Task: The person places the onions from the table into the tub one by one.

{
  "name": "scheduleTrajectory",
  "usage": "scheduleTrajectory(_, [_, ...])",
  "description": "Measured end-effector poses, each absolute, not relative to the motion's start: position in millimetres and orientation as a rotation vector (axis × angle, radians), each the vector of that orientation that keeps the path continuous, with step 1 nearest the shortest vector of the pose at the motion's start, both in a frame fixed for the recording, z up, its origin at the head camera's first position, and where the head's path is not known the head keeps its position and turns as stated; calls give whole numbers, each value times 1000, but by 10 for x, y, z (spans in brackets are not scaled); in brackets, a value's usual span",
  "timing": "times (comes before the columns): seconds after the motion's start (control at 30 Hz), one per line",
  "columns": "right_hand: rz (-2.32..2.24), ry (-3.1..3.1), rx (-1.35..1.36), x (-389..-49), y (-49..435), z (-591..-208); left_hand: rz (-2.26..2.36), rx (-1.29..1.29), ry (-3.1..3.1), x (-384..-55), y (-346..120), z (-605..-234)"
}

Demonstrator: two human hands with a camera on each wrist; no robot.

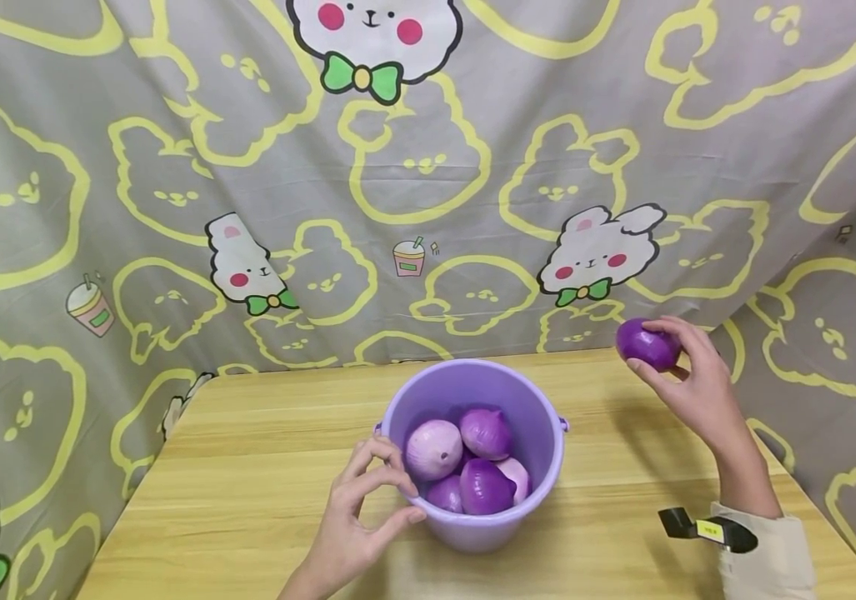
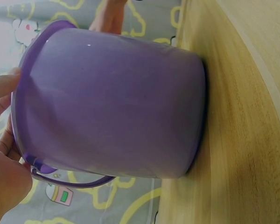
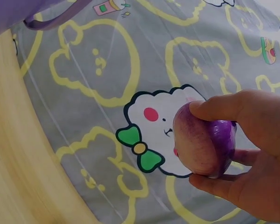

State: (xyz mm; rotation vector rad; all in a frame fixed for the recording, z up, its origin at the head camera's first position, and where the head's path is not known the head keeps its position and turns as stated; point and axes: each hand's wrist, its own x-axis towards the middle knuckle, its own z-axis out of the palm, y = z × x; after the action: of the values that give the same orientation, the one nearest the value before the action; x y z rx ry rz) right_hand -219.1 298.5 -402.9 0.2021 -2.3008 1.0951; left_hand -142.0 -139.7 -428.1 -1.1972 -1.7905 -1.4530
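A purple bucket [image 1: 476, 521] stands on the table, its rim facing up toward the head view. My left hand [image 1: 360, 508] pinches the near left part of its rim with curled fingers and thumb. Inside lie several onions, among them a pale pink one [image 1: 433, 448] and a deep purple one [image 1: 488, 487]; some are partly hidden under others. To the right of the bucket, my right hand [image 1: 698, 383] holds a glossy purple onion [image 1: 645, 344] above the table between thumb and fingers. The right wrist view shows a paler, duller side of this onion [image 3: 198, 140].
The wooden table [image 1: 270, 467] reaches back to a grey curtain [image 1: 367, 275] with yellow bear outlines, which also hangs along both sides. On the bucket's side, a handle [image 2: 79, 183] hangs down. A black strap device [image 1: 708, 530] sits at the right wrist.
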Motion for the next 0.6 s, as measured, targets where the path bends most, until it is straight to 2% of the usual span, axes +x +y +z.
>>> scheduleTrajectory(0.6, [1087,-2314,232,-2078,2868,-3867,-1452,-1200,-1777,-1422,-1390,-4262])
